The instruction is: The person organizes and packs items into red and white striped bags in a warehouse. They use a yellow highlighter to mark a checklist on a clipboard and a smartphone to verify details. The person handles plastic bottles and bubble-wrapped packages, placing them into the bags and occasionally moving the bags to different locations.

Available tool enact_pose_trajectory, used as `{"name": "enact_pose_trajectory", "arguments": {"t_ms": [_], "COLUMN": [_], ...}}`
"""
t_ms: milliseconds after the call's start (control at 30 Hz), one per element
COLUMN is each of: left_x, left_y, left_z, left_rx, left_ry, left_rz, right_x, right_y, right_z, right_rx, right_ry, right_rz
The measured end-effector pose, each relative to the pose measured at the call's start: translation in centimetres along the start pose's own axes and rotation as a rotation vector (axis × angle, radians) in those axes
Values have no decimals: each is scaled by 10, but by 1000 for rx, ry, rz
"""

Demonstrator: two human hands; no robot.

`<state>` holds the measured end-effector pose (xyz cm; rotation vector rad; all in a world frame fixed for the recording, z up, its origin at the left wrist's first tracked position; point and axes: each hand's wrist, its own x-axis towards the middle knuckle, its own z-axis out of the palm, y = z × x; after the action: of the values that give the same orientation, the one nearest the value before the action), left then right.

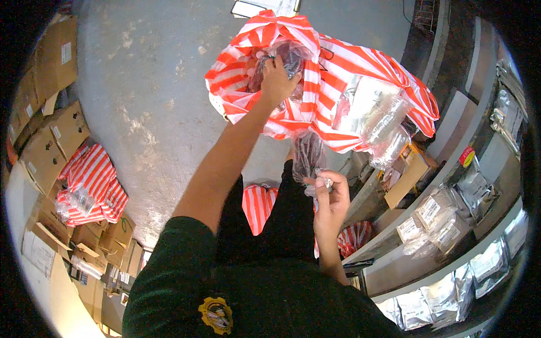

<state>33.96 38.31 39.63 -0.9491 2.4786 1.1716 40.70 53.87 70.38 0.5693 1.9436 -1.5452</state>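
Observation:
My left hand reaches into an open red-and-white striped plastic bag. Its fingers are bent round a dark packet in clear plastic; the fingertips are partly hidden among the packets. Closer to my body, my right hand pinches the gathered neck of a clear plastic bag. That bag hangs above my legs, and something dark shows dimly inside it.
Another striped bag with clear packages on it adjoins at right. Shelves with silvery packets curve along the right. Cardboard boxes and a striped bag stand at left. Papers lie at the far edge.

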Motion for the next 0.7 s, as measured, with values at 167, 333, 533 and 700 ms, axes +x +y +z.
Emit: {"name": "enact_pose_trajectory", "arguments": {"t_ms": [167,333,533,700], "left_x": [-26,-112,-166,-158], "left_y": [12,46,34,19], "left_z": [-3,-143,-204,-205], "left_rx": [-67,-910,-537,-417], "left_ry": [-63,-971,-1111,-464], "left_rz": [60,73,47,133], "right_x": [13,29,62,102], "right_y": [3,-2,-18,-32], "right_z": [-3,20,66,106], "right_rx": [43,264,423,238], "right_ry": [-68,-255,-335,-298], "right_rz": [-68,14,68,-169]}}
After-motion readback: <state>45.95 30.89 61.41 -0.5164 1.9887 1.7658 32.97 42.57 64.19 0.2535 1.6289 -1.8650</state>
